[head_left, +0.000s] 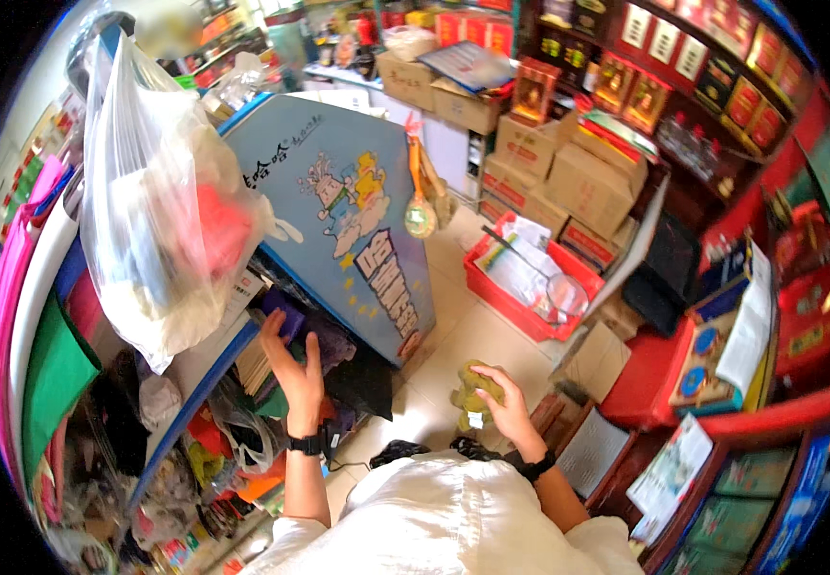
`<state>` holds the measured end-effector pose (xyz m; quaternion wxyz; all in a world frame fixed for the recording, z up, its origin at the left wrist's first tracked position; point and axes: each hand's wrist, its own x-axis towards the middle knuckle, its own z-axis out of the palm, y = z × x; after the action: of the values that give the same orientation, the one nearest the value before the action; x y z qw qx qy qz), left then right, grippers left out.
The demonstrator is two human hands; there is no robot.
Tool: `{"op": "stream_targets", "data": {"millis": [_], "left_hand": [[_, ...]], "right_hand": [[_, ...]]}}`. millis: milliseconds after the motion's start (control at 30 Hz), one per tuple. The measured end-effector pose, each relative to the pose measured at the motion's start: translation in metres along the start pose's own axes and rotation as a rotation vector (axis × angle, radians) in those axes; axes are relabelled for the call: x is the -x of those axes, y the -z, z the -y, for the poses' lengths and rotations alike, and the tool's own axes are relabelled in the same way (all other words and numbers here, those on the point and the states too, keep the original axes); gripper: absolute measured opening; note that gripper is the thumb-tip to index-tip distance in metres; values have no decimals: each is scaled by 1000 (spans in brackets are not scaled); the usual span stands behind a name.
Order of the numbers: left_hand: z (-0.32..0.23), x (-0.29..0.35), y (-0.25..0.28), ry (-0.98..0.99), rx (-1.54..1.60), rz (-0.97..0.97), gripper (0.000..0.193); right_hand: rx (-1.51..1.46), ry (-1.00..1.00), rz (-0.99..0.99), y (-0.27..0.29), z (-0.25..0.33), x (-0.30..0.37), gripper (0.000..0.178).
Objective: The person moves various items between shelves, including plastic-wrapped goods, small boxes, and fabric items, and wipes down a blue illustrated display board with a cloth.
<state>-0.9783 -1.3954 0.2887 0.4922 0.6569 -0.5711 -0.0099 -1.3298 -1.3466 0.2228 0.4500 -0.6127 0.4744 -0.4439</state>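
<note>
My right hand (508,404) grips a small olive-green plush toy (467,388) with a white tag at its lower edge, held above the tiled floor. Its fingers wrap over the toy's right side. My left hand (292,369) is open, fingers spread and pointing up, with nothing seen in it. Just beyond those fingertips, a purple item (285,318) sits on the cluttered shelf to the left. Whether the fingers touch it I cannot tell. Black bands circle both wrists.
A stuffed clear plastic bag (161,201) hangs at the upper left, near a blue cabinet (338,220) with cartoon pictures. On the floor ahead stands a red crate (530,278) with papers. Stacked cardboard boxes (582,182) rise behind it. Red shelving (779,412) lines the right.
</note>
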Motion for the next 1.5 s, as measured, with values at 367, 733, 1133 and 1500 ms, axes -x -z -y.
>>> {"op": "stream_targets", "data": {"millis": [367,733,1133,1500], "left_hand": [[-16,-74,-78,187,-3,-186,73],[47,-97,-142,449,372,-720,58],[55,-115,-161,449,233,-1239,46],[58,-141,-158,199,140,-1436,51]], "right_hand": [[-5,184,194,79,38,-166,45],[-56,557,520,79,154,-356,48],[-199,1033,723,6,253,-494,54],[86,1219,750,-21,236,-524,38]]}}
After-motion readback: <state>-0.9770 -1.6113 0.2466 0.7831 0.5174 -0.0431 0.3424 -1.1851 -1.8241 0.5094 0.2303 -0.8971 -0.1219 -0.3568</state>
